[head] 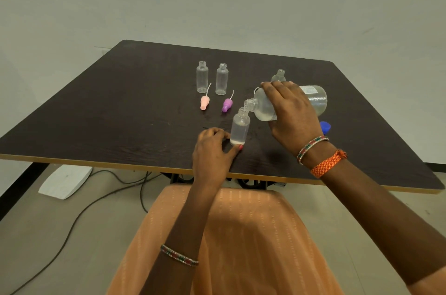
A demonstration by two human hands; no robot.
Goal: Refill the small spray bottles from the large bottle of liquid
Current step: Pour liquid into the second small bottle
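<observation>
Dark wood-grain table (125,106) with a pale edge strip, set against a plain wall. Right hand (293,113) wraps over the large bottle (316,99), fingers curled round its body; bottle tipped nearly flat, neck pointing toward 9 o'clock, mouth just above the open top of a small bottle (240,128). That small bottle stands upright near the table's front edge, holding clear liquid. Left hand (212,152) sits at 7 o'clock of it, fingers and thumb bent, pinching its base against the table. At 11 o'clock of the filling bottle, well apart, two empty clear bottles (202,76) (221,79) stand side by side, uncapped. Just in front of them lie a pink spray top (204,102) and a purple spray top (227,104), each with a thin tube. Another small bottle (279,76) shows partly behind the right hand. Blue cap (325,126) lies at 3 o'clock of the right wrist.
</observation>
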